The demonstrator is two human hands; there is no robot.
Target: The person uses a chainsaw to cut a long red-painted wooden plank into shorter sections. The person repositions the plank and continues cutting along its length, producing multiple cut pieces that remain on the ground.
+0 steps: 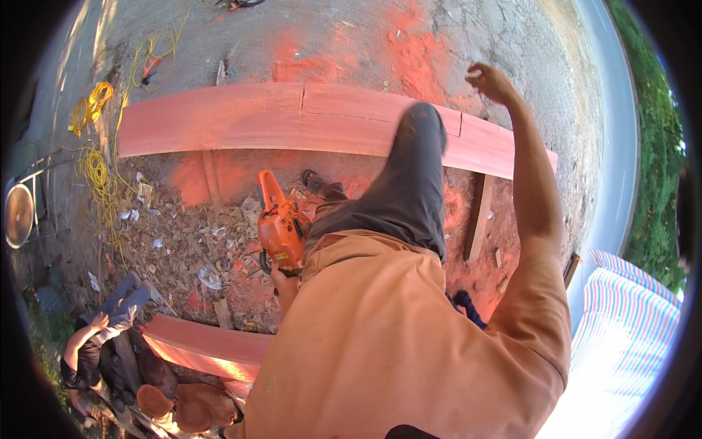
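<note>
My left hand (281, 282) is closed around the dark handle of an orange chainsaw (284, 235), held low at my left side. No guide bar shows on the saw from here. My right arm reaches out to the far right, and my right hand (491, 82) hangs in the air past the plank, fingers loosely bent and apart, holding nothing. A long reddish plank (241, 121) lies crosswise in front of me, with dark cut lines in its face. My bent right knee (423, 121) shows in front of this plank.
Wooden bearers (479, 218) lie under the plank. Yellow cord (95, 167) is coiled at the left beside wood scraps and litter (208, 276). A second reddish plank (205, 344) lies near left, by a seated person (110, 322). Orange sawdust (417, 55) covers the ground beyond.
</note>
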